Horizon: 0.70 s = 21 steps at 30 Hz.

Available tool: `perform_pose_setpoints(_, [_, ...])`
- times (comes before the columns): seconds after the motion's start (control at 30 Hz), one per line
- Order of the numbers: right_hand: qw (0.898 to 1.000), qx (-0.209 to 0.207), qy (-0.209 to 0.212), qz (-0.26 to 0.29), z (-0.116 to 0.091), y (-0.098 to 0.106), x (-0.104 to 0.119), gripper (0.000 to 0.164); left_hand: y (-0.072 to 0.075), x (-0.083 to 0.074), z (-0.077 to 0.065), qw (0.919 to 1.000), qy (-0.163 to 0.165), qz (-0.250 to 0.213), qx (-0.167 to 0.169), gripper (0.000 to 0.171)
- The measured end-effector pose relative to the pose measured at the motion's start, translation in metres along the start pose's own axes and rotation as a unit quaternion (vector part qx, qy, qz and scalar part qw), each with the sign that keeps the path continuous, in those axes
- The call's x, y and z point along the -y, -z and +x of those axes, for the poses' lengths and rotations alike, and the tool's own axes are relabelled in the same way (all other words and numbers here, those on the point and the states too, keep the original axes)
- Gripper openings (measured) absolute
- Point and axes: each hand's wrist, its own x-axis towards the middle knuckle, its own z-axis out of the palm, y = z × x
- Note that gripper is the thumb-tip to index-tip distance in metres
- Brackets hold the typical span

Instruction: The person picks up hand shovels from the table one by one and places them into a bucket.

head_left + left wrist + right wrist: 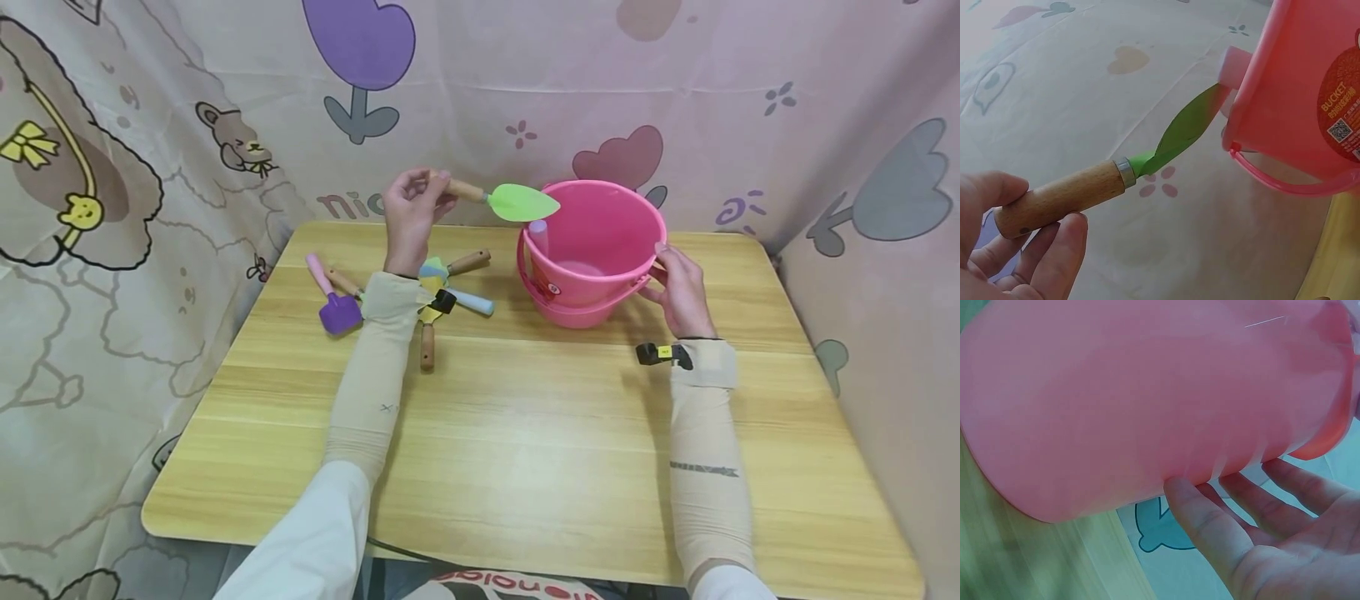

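Fingers of the left hand (416, 208) pinch a green trowel (522, 202); the right hand (681, 287) touches a pink bucket (618, 221) with unclenched fingers.
We see the trowel point toward three o'clock, its tip near a lilac handle (538, 236) at the bucket's nine. We judge that rear grip could twist, knocking the lilac handle; the lightly steadied bucket might slide.

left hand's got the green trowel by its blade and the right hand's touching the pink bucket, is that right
Not quite: the left hand holds the green trowel by its wooden handle, as the left wrist view shows. The right hand is touching the pink bucket, as you said.
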Motion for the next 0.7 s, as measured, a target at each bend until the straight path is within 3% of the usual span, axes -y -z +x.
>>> perform_pose_setpoints(0.43, [1.0, -0.012, -0.003, -0.018, 0.002, 0.0, -0.001, 0.06, -0.021, 0.002, 0.006, 0.9976, -0.003, 0.052, 0.046, 0.031])
perform_pose_setpoints(0.57, [1.0, -0.003, -0.002, -0.007, 0.001, 0.001, -0.001, 0.06, -0.027, 0.002, 0.006, 0.9954, -0.004, 0.072, 0.064, 0.039])
perform_pose_setpoints(0.7, [1.0, 0.0, -0.003, -0.001, 0.0, 0.001, -0.001, 0.059, -0.034, 0.003, 0.007, 0.992, -0.014, 0.098, 0.079, 0.037])
